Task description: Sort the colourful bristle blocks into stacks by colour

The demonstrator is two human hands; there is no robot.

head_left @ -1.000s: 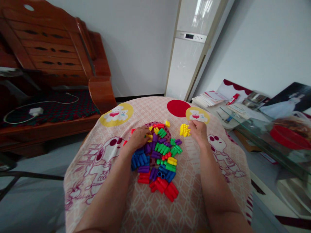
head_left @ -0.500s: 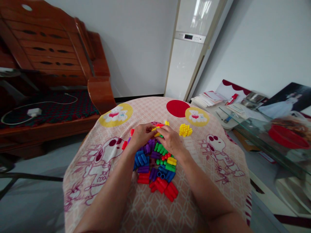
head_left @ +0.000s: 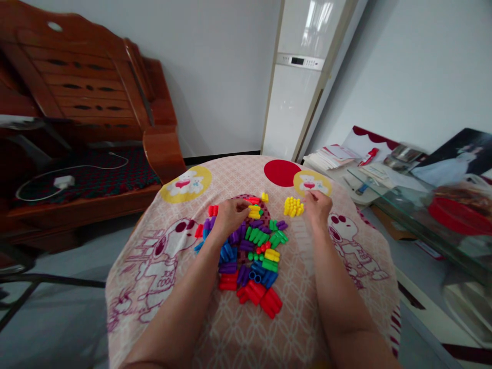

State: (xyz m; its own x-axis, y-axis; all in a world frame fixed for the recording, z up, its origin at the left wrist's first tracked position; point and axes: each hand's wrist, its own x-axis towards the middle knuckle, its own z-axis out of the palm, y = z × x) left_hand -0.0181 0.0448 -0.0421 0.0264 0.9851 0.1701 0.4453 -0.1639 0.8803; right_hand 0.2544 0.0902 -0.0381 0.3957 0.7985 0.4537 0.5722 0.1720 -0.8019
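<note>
My left hand point(head_left: 231, 214) is over the far part of a pile of toy blocks, its fingers closed at the left end of a yellow block point(head_left: 254, 211). A bit of green shows at that block's right side. My right hand point(head_left: 319, 207) is off to the right, its fingertips drawn together in a pinch; whatever is between them is too small to make out. Just left of it stands a knobbly yellow cluster of pieces point(head_left: 294, 206). Among the blocks near my hands are purple blocks point(head_left: 239, 233), green blocks point(head_left: 257, 236) and a small yellow block point(head_left: 265, 197).
Red blocks point(head_left: 271, 302) and blue blocks point(head_left: 270, 278) lie on the near side of the pile. A patterned cloth point(head_left: 246, 338) covers the round table. To the right is a glass shelf point(head_left: 407, 215) with papers; a wooden bench point(head_left: 163, 148) stands at the left.
My hands have parted. The right one has moved right, past the yellow cluster, while the left stays by the yellow block that was between both hands.
</note>
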